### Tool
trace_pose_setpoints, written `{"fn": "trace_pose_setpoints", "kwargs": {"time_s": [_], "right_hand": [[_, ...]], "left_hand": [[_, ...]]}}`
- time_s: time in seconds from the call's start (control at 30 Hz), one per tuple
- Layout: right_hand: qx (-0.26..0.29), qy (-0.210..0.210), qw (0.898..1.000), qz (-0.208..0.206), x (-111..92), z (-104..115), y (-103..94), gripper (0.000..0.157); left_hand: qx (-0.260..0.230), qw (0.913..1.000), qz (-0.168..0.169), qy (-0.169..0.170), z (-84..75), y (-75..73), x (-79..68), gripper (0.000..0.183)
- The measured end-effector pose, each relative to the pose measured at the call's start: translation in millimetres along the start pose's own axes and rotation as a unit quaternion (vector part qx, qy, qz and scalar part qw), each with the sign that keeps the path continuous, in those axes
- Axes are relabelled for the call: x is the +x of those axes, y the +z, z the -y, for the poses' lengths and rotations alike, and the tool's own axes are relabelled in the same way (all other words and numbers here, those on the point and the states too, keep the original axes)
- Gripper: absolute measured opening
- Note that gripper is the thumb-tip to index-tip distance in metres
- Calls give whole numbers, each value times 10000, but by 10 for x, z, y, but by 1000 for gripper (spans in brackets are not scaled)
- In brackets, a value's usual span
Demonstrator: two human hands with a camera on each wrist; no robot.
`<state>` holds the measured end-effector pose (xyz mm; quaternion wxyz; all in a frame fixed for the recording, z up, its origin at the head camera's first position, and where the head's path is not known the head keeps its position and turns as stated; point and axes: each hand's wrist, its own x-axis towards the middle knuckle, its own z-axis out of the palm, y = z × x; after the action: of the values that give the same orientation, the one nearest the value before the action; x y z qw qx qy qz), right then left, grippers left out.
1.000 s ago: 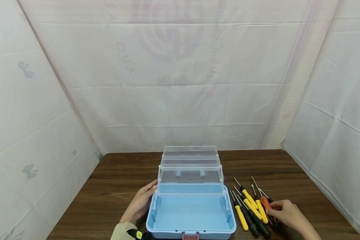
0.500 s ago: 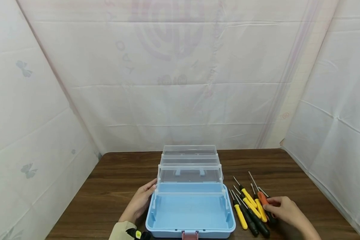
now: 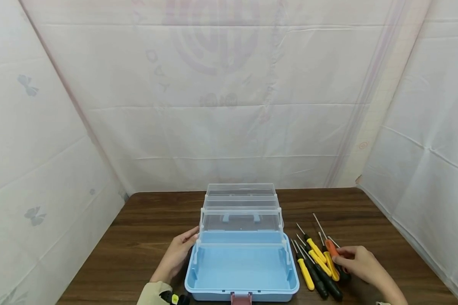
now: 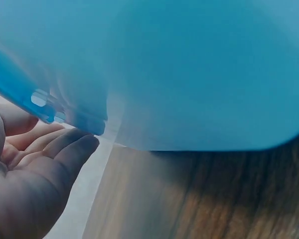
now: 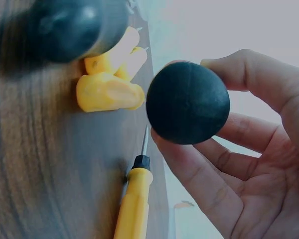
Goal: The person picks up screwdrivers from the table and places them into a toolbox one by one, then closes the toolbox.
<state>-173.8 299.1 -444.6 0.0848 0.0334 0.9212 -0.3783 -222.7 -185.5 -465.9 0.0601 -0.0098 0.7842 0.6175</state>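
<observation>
A light blue toolbox (image 3: 242, 269) stands with its clear tiered trays (image 3: 242, 218) raised at the back. My left hand (image 3: 177, 256) rests against its left side, the fingers mostly straight with their tips at the box's edge in the left wrist view. With thumb and fingertips, my right hand (image 3: 360, 264) pinches a screwdriver with an orange and black handle (image 3: 331, 248). Its metal shaft points away from me. In the right wrist view the handle's round black butt (image 5: 188, 103) faces the camera, over the other screwdrivers.
Right of the toolbox lie several screwdrivers: a yellow-handled one (image 3: 306, 274), others in yellow, and black-handled ones such as the nearest (image 3: 330, 286). They lie close together on the dark wooden table (image 3: 145, 237). White sheets (image 3: 229, 93) hang behind and at both sides.
My right hand has moved slightly left and away from me with the orange and black screwdriver, whose tip has shifted up and left. My left hand stays at the toolbox.
</observation>
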Motion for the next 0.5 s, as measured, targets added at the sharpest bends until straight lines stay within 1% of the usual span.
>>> {"fn": "trace_pose_setpoints", "kwargs": {"time_s": [0.2,0.37,0.5], "right_hand": [[129,-186,9996,172,5,25,-23,47],[210,-388,9987,237,-4,53,-35,51],[364,-453,9978,314,-6,80,-39,53]], "left_hand": [[-96,9999,94,42,-19,-11,-29,41],[-76,10000,55,-9,-16,-16,-30,39],[-130,9999,13,-39,-8,-11,-24,39]]}}
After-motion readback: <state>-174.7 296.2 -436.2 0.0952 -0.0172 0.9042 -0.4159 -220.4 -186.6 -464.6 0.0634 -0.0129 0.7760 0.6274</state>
